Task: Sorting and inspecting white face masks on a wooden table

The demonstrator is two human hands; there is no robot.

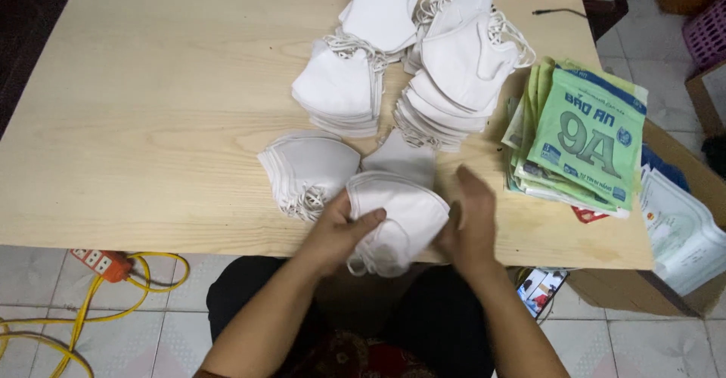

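Observation:
My left hand and my right hand hold a small stack of white folded face masks between them at the near edge of the wooden table. The left thumb presses on top of the stack; the right hand cups its right side. Just left of it lies another short pile of white masks on the table. A single mask lies behind the held stack.
Taller piles of white masks stand at the back middle. A stack of green printed bags lies at the right edge. A cardboard box sits right of the table; an orange power strip with yellow cable lies on the tiled floor.

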